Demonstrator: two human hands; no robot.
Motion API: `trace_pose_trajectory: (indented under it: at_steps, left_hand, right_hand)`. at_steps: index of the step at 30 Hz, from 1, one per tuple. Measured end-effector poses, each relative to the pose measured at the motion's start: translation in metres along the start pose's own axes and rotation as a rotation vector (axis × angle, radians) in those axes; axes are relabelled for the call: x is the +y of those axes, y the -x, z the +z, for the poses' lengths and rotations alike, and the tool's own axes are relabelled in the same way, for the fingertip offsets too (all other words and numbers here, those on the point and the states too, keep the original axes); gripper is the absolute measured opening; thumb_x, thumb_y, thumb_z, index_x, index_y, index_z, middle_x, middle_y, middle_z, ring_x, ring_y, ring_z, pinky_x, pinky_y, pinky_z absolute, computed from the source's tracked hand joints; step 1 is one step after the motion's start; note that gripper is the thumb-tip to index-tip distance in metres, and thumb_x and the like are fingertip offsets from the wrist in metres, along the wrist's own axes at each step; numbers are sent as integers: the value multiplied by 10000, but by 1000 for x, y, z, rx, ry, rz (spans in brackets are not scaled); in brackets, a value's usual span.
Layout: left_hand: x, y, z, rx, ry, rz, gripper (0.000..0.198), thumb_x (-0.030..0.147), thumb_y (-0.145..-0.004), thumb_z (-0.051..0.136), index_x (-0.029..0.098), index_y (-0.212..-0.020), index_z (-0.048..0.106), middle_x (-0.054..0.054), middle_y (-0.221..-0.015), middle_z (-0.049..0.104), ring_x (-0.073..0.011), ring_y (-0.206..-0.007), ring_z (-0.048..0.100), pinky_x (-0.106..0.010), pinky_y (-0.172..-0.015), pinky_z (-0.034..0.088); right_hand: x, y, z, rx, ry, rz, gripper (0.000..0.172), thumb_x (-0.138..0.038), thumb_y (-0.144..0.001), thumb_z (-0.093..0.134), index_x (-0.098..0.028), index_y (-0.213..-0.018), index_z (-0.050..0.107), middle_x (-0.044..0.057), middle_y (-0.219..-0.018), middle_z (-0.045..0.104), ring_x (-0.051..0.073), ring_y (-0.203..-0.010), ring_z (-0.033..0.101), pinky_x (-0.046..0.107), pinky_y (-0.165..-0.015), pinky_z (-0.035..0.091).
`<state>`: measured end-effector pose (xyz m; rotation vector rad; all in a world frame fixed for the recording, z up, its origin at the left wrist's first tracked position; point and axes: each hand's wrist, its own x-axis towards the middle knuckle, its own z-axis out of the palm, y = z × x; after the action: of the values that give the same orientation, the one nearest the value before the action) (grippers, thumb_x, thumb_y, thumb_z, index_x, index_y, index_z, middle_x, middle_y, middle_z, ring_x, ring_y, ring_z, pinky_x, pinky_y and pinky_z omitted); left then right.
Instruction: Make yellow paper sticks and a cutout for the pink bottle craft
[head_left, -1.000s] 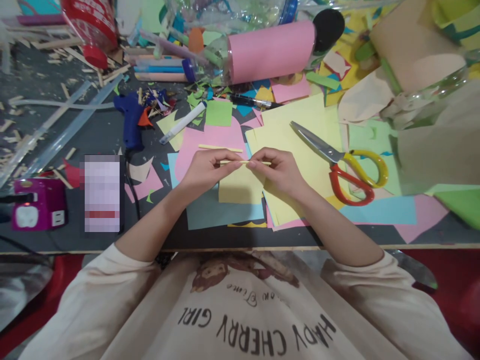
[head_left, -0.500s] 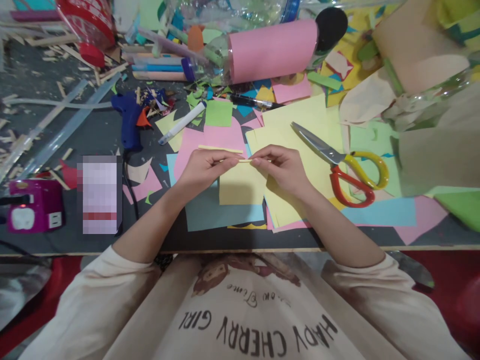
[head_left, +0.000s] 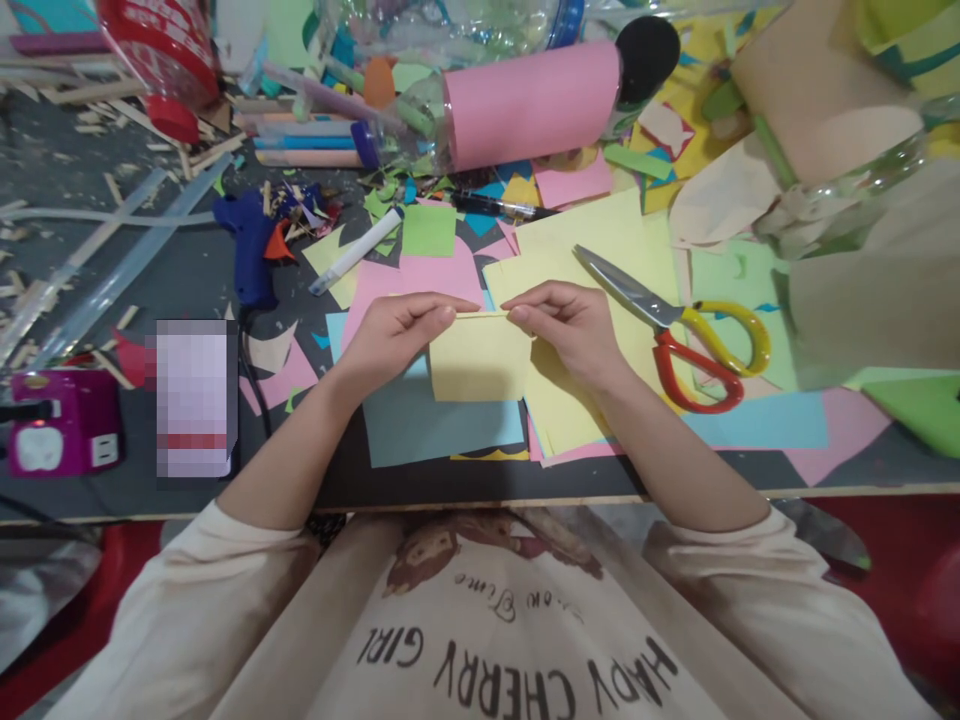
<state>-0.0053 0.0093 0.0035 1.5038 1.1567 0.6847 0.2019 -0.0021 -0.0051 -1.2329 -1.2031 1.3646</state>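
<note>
A small pale yellow paper (head_left: 480, 365) lies in front of me, with a narrow fold or strip along its far edge. My left hand (head_left: 409, 330) pinches the left end of that edge between thumb and fingers. At the right end, my right hand (head_left: 562, 318) pinches it the same way, and the edge is stretched straight between them. Under it are a blue sheet (head_left: 442, 430) and a stack of larger yellow sheets (head_left: 585, 400). Scissors (head_left: 667, 320) with one red and one yellow handle rest to the right of my right hand.
A blue glue gun (head_left: 251, 245) and a white marker (head_left: 356, 250) lie to the left. Beyond are a pink-wrapped bottle (head_left: 532, 105), a red bottle (head_left: 169, 70) and paper scraps. A purple power socket (head_left: 66, 422) and a blurred-out box (head_left: 193, 400) stand near the front left edge.
My hands have moved apart along the paper's far edge, showing more of it between them. The loose yellow strip seen behind my left hand no longer shows there. The view has shifted slightly.
</note>
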Motion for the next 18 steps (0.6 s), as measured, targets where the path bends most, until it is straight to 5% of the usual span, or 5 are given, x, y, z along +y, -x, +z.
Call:
trace_pose_trajectory:
  at_steps: [10, 18]
  left_hand:
    - [4, 2, 4, -9, -54, 63, 267, 402, -841, 628, 211, -939, 786, -46, -983, 782, -184, -918, 718, -248, -837, 538]
    - [2, 2, 7, 11, -94, 56, 253, 366, -837, 615, 210, -937, 786, -29, -993, 782, -178, -944, 725, -244, -864, 544]
  right_hand:
    - [5, 6, 3, -115, 53, 8, 340, -534, -725, 743, -213, -837, 729, -12, -672, 639, 100, -596, 530, 248, -547, 420]
    - [6, 8, 5, -122, 128, 17, 355, -533, -751, 713, -183, -691, 697, -43, -508, 489, 77, -495, 381, 241, -478, 306]
